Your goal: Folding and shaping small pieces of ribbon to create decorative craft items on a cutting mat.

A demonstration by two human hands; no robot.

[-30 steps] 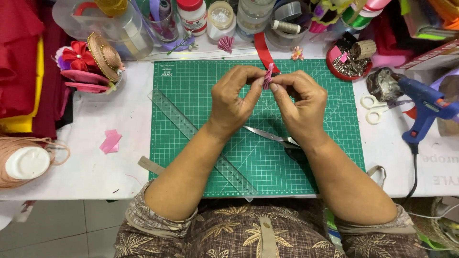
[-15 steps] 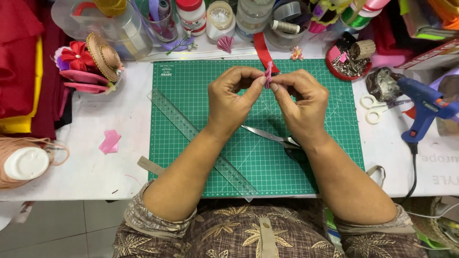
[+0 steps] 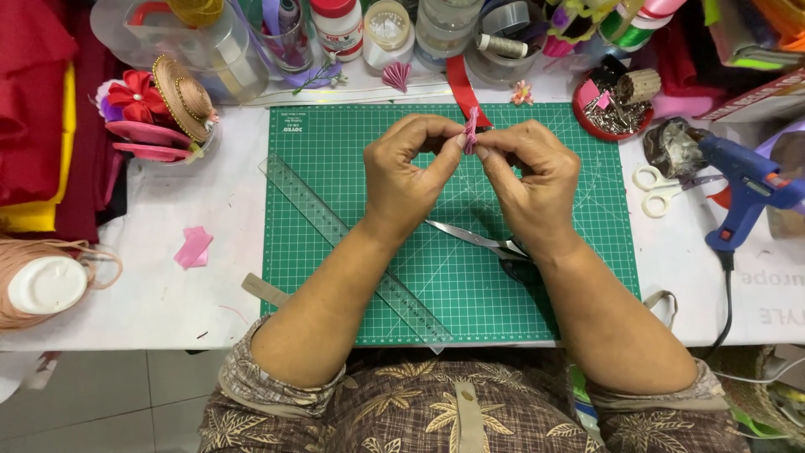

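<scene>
My left hand (image 3: pixel 409 172) and my right hand (image 3: pixel 528 180) meet above the far half of a green cutting mat (image 3: pixel 335 168). Between their thumbs and forefingers they pinch a small folded piece of pink ribbon (image 3: pixel 470 132), held upright. A strip of red ribbon (image 3: pixel 461 88) lies just beyond it on the mat's far edge. Black-handled scissors (image 3: pixel 478 241) rest on the mat under my right wrist, partly hidden. A clear ruler (image 3: pixel 344 239) lies diagonally on the mat under my left forearm.
A blue glue gun (image 3: pixel 742 189) and white-handled scissors (image 3: pixel 658 189) lie at right. A red dish of pins (image 3: pixel 608 113) is at far right. Jars and spools (image 3: pixel 394 29) line the back. Flower and hat ornaments (image 3: pixel 159 105) stand left, pink scraps (image 3: pixel 193 247) and a cord spool (image 3: pixel 38 285) nearer.
Both hands stay in the same spot; the fingers have shifted slightly on the pink ribbon piece, which now stands a little more upright.
</scene>
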